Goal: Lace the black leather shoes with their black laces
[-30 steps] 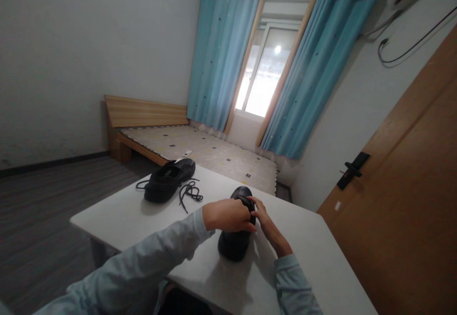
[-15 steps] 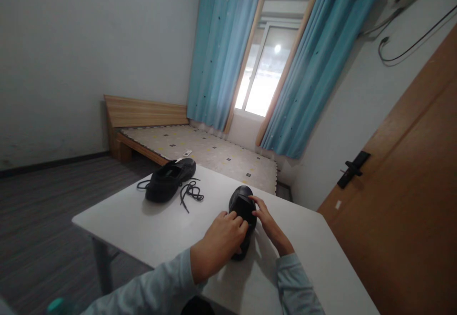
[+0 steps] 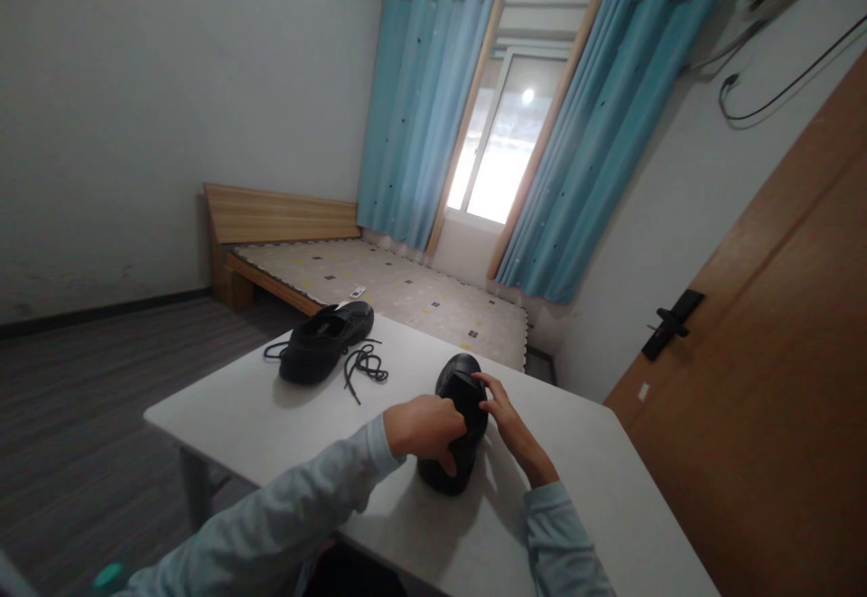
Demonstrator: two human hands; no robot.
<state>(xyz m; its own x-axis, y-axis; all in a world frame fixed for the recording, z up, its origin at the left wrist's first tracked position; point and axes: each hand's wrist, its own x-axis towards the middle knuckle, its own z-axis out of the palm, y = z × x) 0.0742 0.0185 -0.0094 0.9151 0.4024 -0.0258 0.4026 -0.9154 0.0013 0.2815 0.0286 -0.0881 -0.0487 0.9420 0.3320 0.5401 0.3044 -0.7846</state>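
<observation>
Left hand (image 3: 426,427), turned and raised since half a second earlier, curled over the near shoe (image 3: 470,440) on the surface (image 3: 602,480), its grip indiscernible, while the right hand (image 3: 505,416) lay spread against the side, work apparently remaining on top.

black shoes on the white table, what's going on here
A person has both hands on one black shoe, which sits on the white table. The left hand is over the shoe's opening, though what it grips there is hidden. The right hand touches the shoe's right side, toward its far end. The other shoe stands farther left on the table, with a tangle of black lace lying beside it.
</observation>
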